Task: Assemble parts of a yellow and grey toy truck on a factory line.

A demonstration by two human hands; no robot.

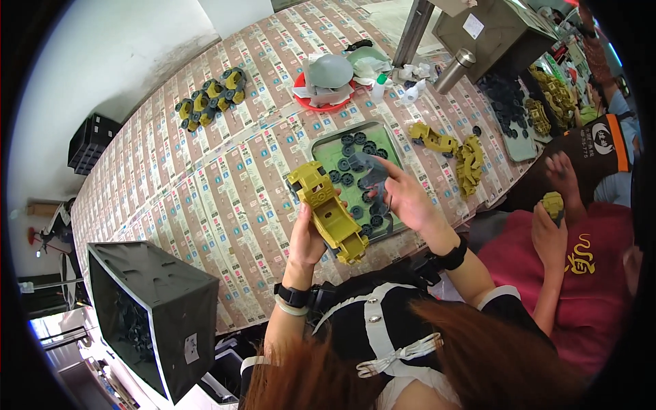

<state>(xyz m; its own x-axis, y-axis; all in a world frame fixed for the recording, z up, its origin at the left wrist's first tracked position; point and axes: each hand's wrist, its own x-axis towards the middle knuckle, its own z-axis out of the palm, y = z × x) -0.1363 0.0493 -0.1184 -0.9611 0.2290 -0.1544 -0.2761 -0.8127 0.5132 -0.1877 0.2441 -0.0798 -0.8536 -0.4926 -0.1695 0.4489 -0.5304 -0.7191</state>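
Observation:
My left hand grips a mustard-yellow toy truck body, tilted with its open bed facing up. Its cab points away from me. In my right hand the fingers are pinched on a dark grey plastic part, held just right of the truck's cab. That part is blurred, and its exact kind is unclear. Beneath both hands lies a green-bottomed tray holding several dark toy wheels.
Two yellow truck bodies lie right of the tray. Finished-looking toy vehicles cluster at the far left. Behind the tray are a red basin and a steel flask. A dark crate stands lower left; a co-worker's hand holds a yellow part.

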